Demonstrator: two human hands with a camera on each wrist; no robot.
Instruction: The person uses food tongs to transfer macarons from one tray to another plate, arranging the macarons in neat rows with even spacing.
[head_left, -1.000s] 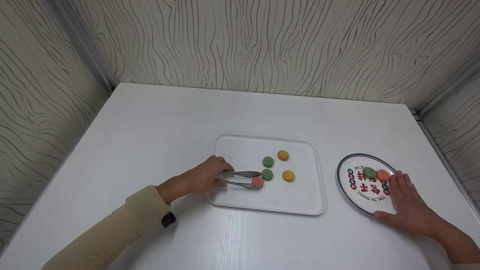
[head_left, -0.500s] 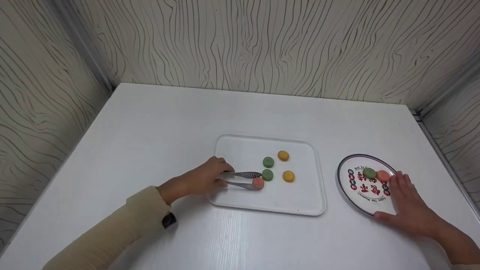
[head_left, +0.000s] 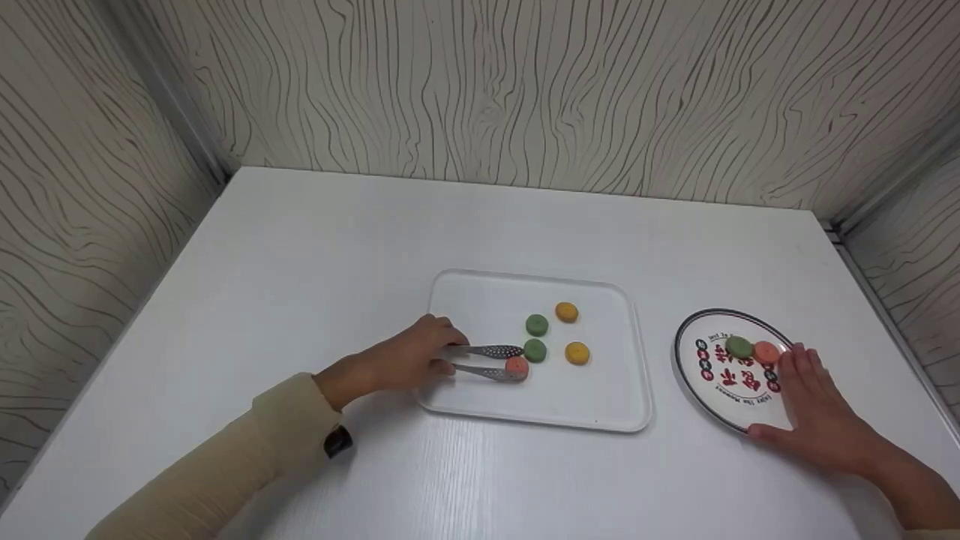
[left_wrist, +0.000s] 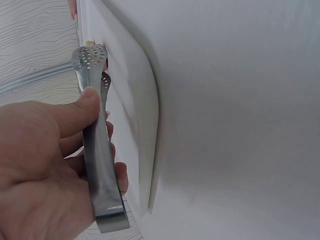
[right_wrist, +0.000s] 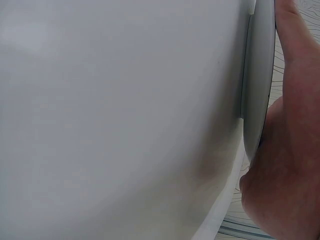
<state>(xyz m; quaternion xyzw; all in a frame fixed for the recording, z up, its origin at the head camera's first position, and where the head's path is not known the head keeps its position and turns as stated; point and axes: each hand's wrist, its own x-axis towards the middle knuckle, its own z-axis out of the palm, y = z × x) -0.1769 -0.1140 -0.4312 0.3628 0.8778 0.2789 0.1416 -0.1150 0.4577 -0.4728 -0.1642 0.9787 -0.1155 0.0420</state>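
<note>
My left hand [head_left: 409,352] grips metal tongs [left_wrist: 101,170] with perforated tips, thumb on one arm and fingers on the other. The tongs' arms stand apart over the tray [head_left: 600,405]. One tip overlaps a pink round cookie, macaron-like [head_left: 517,367]; the other tip reaches the edge of a green cookie [head_left: 535,349]. Whether the tips press on the pink one I cannot tell. My right hand [head_left: 821,424] rests at the right rim of a printed plate [head_left: 694,375], its fingers extended. A green cookie [head_left: 739,346] and a pink cookie [head_left: 766,352] lie on that plate, side by side.
Elsewhere on the white tray lie another green cookie [head_left: 537,324] and two yellow cookies, one farther back [head_left: 566,312] and one nearer [head_left: 577,352]. Tray and plate stand apart on a white table [head_left: 322,247]. Wood-patterned panels [head_left: 480,90] enclose its back and sides.
Both hands stay nearly where they were. The tongs' tips have shifted very slightly, and the pink cookie on the tray sits a touch nearer to me.
</note>
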